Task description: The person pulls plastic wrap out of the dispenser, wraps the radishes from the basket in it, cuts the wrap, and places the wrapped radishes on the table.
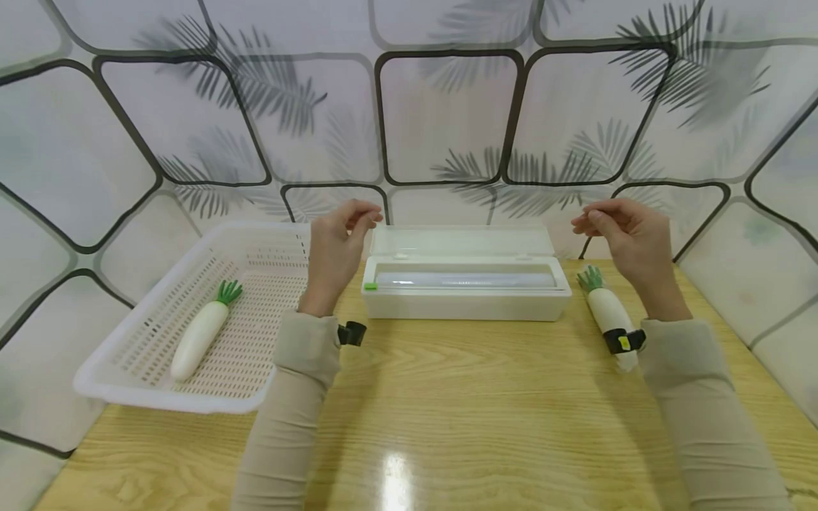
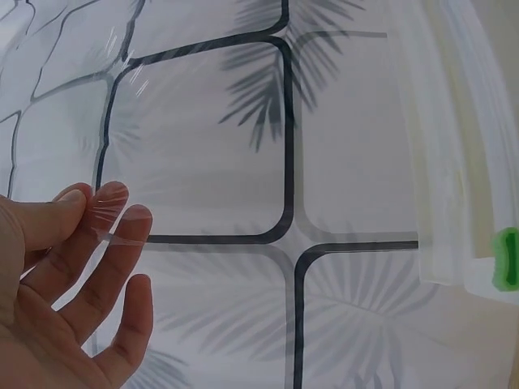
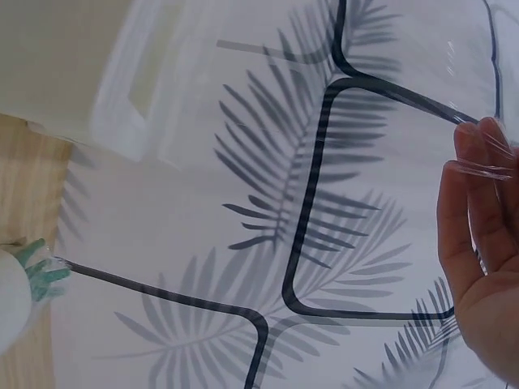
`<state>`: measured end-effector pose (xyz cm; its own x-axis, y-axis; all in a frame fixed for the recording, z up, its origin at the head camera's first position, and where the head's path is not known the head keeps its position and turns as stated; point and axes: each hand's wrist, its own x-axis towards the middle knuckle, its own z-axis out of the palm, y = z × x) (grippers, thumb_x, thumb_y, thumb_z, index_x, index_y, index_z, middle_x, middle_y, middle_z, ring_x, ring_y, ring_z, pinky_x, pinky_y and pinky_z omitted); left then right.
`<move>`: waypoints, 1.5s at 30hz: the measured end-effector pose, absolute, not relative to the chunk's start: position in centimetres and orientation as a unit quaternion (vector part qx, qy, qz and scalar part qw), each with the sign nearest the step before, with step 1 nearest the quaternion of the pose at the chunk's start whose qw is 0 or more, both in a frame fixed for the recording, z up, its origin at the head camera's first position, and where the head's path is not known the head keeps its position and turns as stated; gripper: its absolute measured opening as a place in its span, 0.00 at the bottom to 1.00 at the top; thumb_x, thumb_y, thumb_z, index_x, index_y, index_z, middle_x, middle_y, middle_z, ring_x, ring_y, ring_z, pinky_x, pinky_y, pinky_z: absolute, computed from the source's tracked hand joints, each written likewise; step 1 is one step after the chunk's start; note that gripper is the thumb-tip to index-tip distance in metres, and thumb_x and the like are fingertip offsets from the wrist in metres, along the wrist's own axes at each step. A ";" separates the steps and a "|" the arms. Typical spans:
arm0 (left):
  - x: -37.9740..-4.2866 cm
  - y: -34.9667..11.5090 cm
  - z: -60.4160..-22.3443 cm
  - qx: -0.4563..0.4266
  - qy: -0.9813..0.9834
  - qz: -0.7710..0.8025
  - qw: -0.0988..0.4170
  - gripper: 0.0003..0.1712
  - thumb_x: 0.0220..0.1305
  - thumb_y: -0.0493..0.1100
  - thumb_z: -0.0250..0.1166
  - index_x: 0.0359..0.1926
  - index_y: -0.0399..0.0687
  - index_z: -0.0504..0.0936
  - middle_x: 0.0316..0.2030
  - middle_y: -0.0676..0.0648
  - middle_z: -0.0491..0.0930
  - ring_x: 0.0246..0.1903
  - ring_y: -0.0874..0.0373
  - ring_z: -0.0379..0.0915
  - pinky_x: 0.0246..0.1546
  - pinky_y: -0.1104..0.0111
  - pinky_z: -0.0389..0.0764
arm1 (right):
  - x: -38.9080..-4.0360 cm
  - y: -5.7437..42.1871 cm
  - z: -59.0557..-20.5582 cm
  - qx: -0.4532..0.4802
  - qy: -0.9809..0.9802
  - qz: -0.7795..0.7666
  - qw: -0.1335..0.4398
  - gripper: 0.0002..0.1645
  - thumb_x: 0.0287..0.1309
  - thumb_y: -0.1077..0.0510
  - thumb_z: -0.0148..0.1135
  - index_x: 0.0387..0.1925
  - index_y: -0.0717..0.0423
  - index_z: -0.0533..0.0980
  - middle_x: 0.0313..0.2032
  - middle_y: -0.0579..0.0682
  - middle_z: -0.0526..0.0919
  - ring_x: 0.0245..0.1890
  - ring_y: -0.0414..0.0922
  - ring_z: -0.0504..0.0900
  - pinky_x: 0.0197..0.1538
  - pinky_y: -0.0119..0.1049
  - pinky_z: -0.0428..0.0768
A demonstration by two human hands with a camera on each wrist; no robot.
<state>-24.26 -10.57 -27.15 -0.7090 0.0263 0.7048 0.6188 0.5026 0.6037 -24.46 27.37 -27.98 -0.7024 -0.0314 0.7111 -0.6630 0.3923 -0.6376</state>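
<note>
A yellowish, wood-grained surface [image 1: 460, 397] carries a white, perforated plastic basket [image 1: 166, 402] on the left, a long white plastic box [image 1: 466, 308] with its lid raised in the middle, and a white, green-topped radish [image 1: 607, 308] lying slantwise on the right.

Leaf-patterned wall [image 1: 447, 121] behind a pale wood-grain table [image 1: 473, 404].

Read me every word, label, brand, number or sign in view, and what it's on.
There is no readable text.
White box: no lettering visible.
Yellow patch on the right wrist's black strap: too small to tell whether it carries marks.
</note>
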 end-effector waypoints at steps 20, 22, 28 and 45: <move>-23.1 -10.6 -24.7 -0.237 -0.778 -0.446 0.373 0.06 0.68 0.25 0.62 0.41 0.28 0.85 0.36 0.36 0.87 0.35 0.45 0.85 0.40 0.65 0.83 | -23.6 27.2 -24.7 0.241 -0.755 0.493 0.358 0.07 0.66 0.77 0.56 0.39 0.77 0.81 0.32 0.37 0.87 0.32 0.34 0.86 0.41 0.23 0.81; -23.0 -10.7 -24.5 -0.243 -0.772 -0.445 0.383 0.06 0.68 0.26 0.62 0.41 0.27 0.85 0.35 0.36 0.87 0.34 0.45 0.85 0.39 0.68 0.82 | -23.5 27.2 -24.4 0.235 -0.761 0.484 0.363 0.07 0.66 0.76 0.57 0.40 0.76 0.81 0.32 0.36 0.87 0.32 0.34 0.86 0.41 0.22 0.81; -22.7 -10.7 -23.8 -0.260 -0.753 -0.445 0.408 0.05 0.68 0.25 0.62 0.40 0.27 0.85 0.35 0.36 0.87 0.34 0.45 0.84 0.39 0.74 0.79 | -22.9 27.2 -23.6 0.240 -0.741 0.510 0.364 0.07 0.66 0.77 0.57 0.40 0.80 0.79 0.33 0.41 0.88 0.32 0.36 0.86 0.43 0.24 0.81; -21.0 -10.6 -22.4 -0.305 -0.720 -0.444 0.437 0.05 0.68 0.26 0.62 0.38 0.26 0.84 0.33 0.36 0.86 0.32 0.45 0.84 0.39 0.72 0.80 | -21.1 27.5 -22.3 0.255 -0.721 0.514 0.389 0.08 0.66 0.76 0.57 0.42 0.81 0.79 0.35 0.49 0.88 0.33 0.40 0.87 0.44 0.26 0.82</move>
<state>-21.03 -10.62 -22.40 -0.4330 0.0510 0.8999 0.8271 0.4194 0.3742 -21.12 27.48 -22.28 -0.5684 0.0323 0.8221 -0.7666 0.3419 -0.5434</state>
